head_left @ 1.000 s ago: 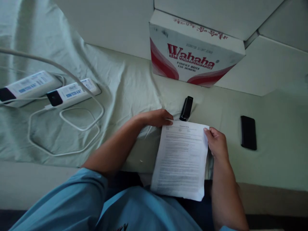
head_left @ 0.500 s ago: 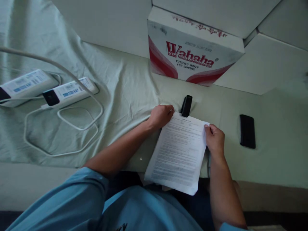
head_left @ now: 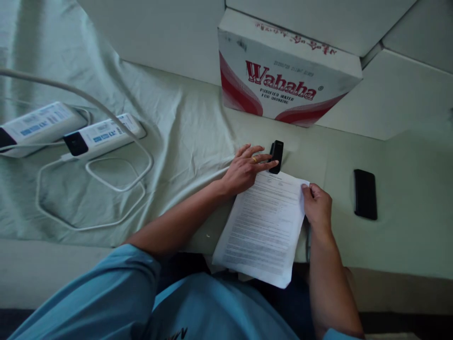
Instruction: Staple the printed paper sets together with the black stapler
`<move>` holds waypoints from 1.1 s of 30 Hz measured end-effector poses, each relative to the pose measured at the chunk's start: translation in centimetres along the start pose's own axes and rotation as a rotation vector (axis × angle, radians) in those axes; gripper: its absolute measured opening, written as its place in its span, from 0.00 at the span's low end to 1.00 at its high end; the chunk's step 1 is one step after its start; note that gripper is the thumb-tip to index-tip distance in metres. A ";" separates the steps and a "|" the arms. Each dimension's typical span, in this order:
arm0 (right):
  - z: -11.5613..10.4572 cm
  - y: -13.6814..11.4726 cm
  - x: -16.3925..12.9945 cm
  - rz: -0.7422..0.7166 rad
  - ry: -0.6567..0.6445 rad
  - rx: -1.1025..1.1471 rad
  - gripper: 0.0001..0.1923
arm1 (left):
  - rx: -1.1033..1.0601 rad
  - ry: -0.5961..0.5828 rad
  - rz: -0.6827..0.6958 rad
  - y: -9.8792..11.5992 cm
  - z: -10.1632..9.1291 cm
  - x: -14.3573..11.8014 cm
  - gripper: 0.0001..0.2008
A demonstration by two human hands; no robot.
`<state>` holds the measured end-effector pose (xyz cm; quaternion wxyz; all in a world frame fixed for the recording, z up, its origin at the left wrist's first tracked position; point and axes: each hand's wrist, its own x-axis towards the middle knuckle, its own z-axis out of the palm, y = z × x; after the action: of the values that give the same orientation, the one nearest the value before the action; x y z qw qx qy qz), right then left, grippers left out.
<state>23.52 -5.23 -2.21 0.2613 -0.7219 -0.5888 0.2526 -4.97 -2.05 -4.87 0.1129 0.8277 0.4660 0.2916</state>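
Right now the left hand (head_left: 244,171) lies spread flat, fingers extended and holding nothing, with its fingertips touching or just short of the stapler (head_left: 276,156); contact cannot be told for certain. That stapler, small and black, stands just beyond the top edge of the paper (head_left: 264,226), its long axis running away from the person toward the Wahaha box (head_left: 283,80) behind it. So the stapler lies straight ahead of the left fingertips and slightly to their right, and the left hand is plainly the nearer of the two. The right hand (head_left: 317,208) is closed in a pinch on the paper's upper right corner, well apart from the stapler. The paper, a printed sheet or stack, lies slanted on the tabletop (head_left: 406,236), its lower end hanging over the near edge. A black phone (head_left: 365,194) lies right of the paper; two power strips (head_left: 71,132) with looped cable lie far to the stapler's left.
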 end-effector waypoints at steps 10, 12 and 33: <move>-0.1 0.9 0.1 -0.046 -0.047 0.133 0.22 | -0.050 -0.052 -0.080 -0.3 0.2 -0.3 0.40; -0.6 1.0 0.0 -0.056 -0.134 0.222 0.21 | -0.188 -0.039 -0.033 -1.1 0.4 -0.2 0.37; -1.0 1.0 0.3 -0.030 0.085 0.621 0.22 | -1.149 0.123 -0.538 -0.6 -2.1 0.9 0.31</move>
<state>24.97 -5.23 -2.12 0.4972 -0.6088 -0.4827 0.3862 -6.30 -1.17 -3.13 0.5811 0.4707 0.4326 0.5036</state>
